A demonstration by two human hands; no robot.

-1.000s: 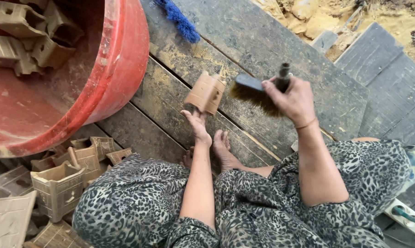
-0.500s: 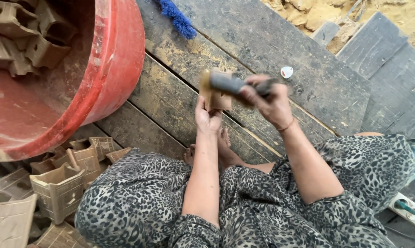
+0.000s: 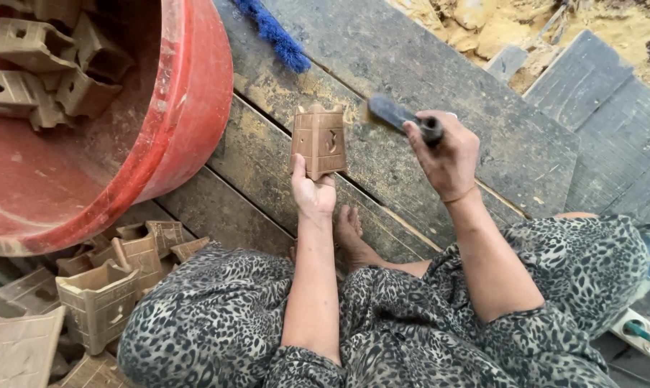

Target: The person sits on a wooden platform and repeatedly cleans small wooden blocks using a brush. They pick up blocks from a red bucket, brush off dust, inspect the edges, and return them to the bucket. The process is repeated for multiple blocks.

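Clay box: a small brown clay piece (image 3: pixel 319 141) with cut-out openings, held upright above the wooden planks (image 3: pixel 426 57), about mid-frame.
Left hand: the left hand (image 3: pixel 313 192) grips the piece from below, fingers wrapped round its lower edge.
Right hand: the right hand (image 3: pixel 449 154) is closed round a dark-handled brush (image 3: pixel 404 118), just right of the piece, not touching it.
Open room: bare planks lie beyond and to the right.
Left side: a large red tub (image 3: pixel 159 122) with more clay pieces (image 3: pixel 44 65) stands close by.
Near the knee: stacked clay boxes (image 3: pixel 98 302) crowd the lower left.
Far edge: a blue brush (image 3: pixel 275 32) lies on the planks.

Matt unfired-clay box (image 3: pixel 319 141), glossy red plastic tub (image 3: pixel 188 108), rough weathered wooden planks (image 3: pixel 440 65)
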